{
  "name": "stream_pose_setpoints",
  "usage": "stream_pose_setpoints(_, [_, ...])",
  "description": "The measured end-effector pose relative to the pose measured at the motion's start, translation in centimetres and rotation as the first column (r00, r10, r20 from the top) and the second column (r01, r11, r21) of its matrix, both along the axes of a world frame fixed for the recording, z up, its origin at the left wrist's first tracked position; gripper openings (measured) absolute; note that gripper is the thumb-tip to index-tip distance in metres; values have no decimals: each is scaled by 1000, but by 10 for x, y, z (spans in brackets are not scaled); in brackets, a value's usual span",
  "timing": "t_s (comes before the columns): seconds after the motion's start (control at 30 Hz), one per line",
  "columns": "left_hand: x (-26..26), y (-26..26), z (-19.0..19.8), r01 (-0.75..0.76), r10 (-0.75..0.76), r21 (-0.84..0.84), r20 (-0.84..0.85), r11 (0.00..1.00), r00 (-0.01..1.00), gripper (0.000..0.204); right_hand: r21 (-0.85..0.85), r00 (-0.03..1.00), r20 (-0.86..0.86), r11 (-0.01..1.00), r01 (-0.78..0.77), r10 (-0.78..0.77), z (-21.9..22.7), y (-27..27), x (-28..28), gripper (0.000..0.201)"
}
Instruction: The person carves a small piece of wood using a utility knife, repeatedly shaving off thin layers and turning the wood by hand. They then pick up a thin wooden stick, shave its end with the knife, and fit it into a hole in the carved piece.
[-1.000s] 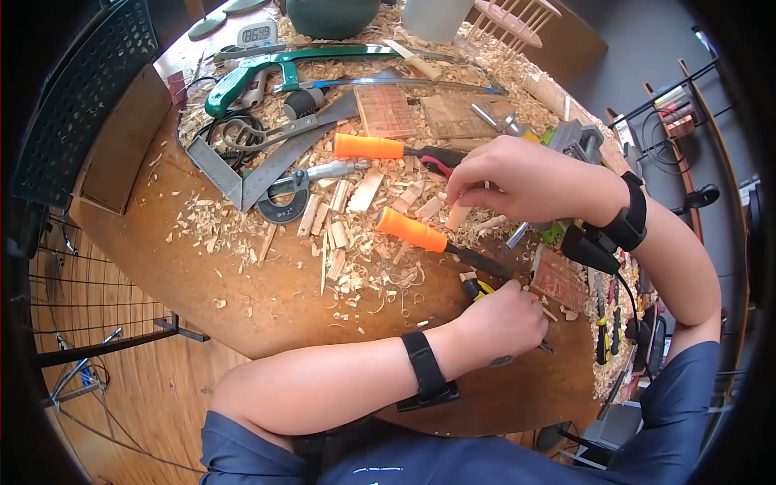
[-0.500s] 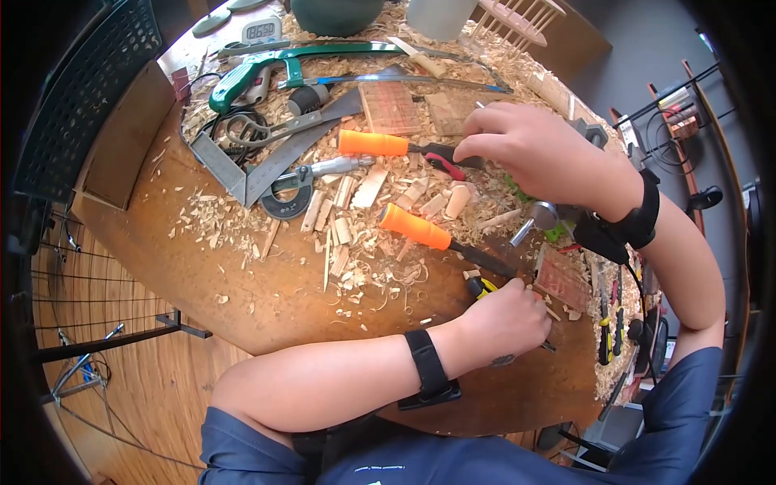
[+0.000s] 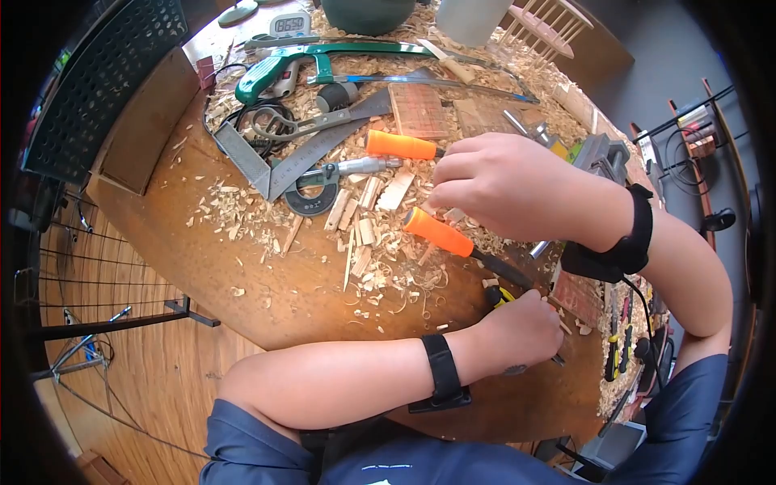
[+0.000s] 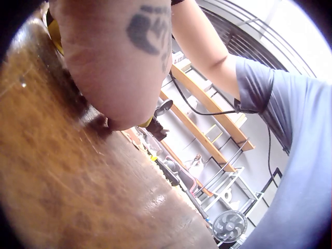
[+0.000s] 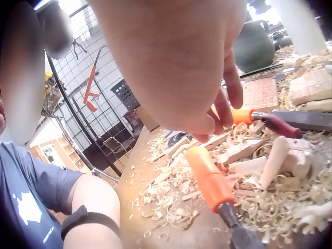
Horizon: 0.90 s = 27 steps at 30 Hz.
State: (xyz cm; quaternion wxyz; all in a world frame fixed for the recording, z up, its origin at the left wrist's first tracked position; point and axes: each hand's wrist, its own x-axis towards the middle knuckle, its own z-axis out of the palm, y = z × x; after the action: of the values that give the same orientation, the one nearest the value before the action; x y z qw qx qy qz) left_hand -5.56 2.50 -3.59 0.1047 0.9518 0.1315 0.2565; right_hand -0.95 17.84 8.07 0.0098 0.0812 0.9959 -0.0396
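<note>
My right hand (image 3: 509,190) hovers over the wood chips between two orange-handled chisels. In the right wrist view its fingers (image 5: 232,85) hang loosely down with nothing between them, close to the upper orange chisel handle (image 5: 241,115). The nearer chisel (image 3: 440,233) lies just below that hand. A pale rounded wood piece (image 5: 275,162) leans on the shavings beyond its handle. My left hand (image 3: 521,330) rests curled low on the bench over a yellow-and-black handled tool (image 3: 499,296); I cannot tell whether it grips it. A dark tip shows past the knuckles.
Shavings and wood scraps cover the middle. A green hacksaw (image 3: 271,77), square (image 3: 246,162), micrometer (image 3: 314,192) and small timer (image 3: 291,24) lie toward the back left. A reddish wood block (image 3: 578,297) and vise (image 3: 602,158) stand right. Small tools (image 3: 618,347) line the right edge.
My right hand pinched the pale wood piece, let it go on the shavings and lifted away, then came forward and left over the chisels. My left hand stays in place; the head view has shifted slightly.
</note>
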Motion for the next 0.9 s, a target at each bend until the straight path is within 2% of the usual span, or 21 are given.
stream_pose_setpoints(0.13, [4,-3,-3,-26,26,1,-5,1000,1000,17,-20,1000,-6,1000,-7,6,-15,-4,-21,6])
stream_pose_setpoints(0.27, [1,-3,-1,-48,48,56,-1,997,999,17,12,999,14,999,44,-44,-6,-10,-39,5])
stream_pose_setpoints(0.33, [1,-3,-1,-63,63,69,0,996,998,18,10,990,-139,1000,4,-2,-14,-8,-47,6])
stream_pose_setpoints(0.43, [3,-3,-3,-42,43,59,-22,997,999,18,-48,987,-163,999,-11,3,-31,-7,-57,9])
stream_pose_setpoints(0.5, [5,-3,-5,-51,50,41,25,998,998,17,-54,990,-142,998,-19,12,-36,-9,-61,11])
stream_pose_setpoints(0.57, [7,-4,-6,-45,45,31,27,998,999,16,-99,999,-18,994,45,-47,-39,-15,-63,20])
stream_pose_setpoints(0.63, [7,-4,-7,-44,44,21,29,999,999,15,-122,998,-10,991,63,-65,-41,-17,-63,22])
stream_pose_setpoints(0.7, [8,-4,-7,-37,36,14,34,999,999,14,-123,981,-192,992,8,-31,-44,-18,-61,17])
stream_pose_setpoints(0.73, [8,-4,-7,-37,37,14,35,999,999,14,-123,981,-191,992,8,-31,-45,-17,-59,17])
stream_pose_setpoints(0.8, [8,-3,-7,-16,16,1,20,1000,1000,13,-233,954,-300,971,-52,-21,-45,-16,-56,22])
stream_pose_setpoints(0.83, [8,-3,-7,-16,16,1,21,1000,1000,13,-233,954,-300,971,-52,-21,-44,-17,-53,22])
stream_pose_setpoints(0.9, [8,-4,-8,-28,28,30,21,999,999,13,-454,960,-240,891,17,-140,-43,-20,-48,22])
